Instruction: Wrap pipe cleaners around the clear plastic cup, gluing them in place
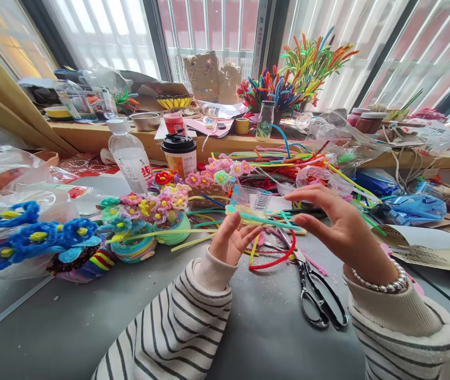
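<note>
My left hand (pixel 231 240) is palm up with its fingers apart, at the near edge of a bundle of teal and pale yellow pipe cleaners (pixel 264 219). Whether its thumb touches them I cannot tell. Across from it, my right hand (pixel 338 227) has thumb and fingers spread, its thumb tip close to the bundle's right end. A clear packet with a barcode label (pixel 260 201) lies just behind. Below the bundle, a red pipe cleaner (pixel 274 265) curves over the grey table. Black-handled scissors (pixel 320 295) lie between my two forearms.
Blue fuzzy flowers (pixel 37 237) and pastel flower pots (pixel 133 248) stand left. Behind are a water bottle (pixel 132 158), a lidded cup (pixel 180 155) and loose pipe cleaners (pixel 280 171). Blue packaging (pixel 415 208) and printed paper (pixel 427 245) lie right. A cluttered ledge (pixel 217 140) runs behind.
</note>
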Demonstrator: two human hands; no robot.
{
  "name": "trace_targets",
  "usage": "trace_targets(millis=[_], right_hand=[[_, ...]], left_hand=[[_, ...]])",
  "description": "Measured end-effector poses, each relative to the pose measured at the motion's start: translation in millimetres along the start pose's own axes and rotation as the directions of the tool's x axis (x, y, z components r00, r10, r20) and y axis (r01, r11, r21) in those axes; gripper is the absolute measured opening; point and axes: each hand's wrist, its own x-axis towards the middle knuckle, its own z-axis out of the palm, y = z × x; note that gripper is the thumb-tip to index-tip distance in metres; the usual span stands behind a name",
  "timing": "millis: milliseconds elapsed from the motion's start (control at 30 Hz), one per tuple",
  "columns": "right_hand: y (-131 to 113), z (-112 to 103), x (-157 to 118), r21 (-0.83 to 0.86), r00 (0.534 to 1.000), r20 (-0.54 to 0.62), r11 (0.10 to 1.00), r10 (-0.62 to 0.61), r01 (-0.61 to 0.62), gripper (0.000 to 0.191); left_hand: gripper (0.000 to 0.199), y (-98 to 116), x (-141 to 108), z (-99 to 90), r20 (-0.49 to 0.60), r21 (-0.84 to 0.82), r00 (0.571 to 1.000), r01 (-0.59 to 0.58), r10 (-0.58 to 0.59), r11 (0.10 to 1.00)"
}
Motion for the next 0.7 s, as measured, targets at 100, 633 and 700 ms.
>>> trace_targets(millis=[100,633,700], right_hand=[[1.7,-1.1,-2.2,-0.016,0.983,0.178,0.999,0.038,-0.035,0.03],[16.7,-39.8,-96.0,0.338,0.942,-0.014,0.888,0.336,-0.312,0.043],[31.2,-44.1,-103.7,0.315,0.834,-0.152,0.826,0.53,-0.467,0.04]], left_hand=[[0.054,4.6,0.7,0.2,-0.015,-0.136,1.0,0.02,-0.023,0.99],[0.057,11.4,-5.5,2.6,0.092,-0.274,0.992,0.104,-0.082,0.956],[0.056,12.1,-5.0,3.4,0.077,-0.269,0.996,0.054,-0.034,0.962]])
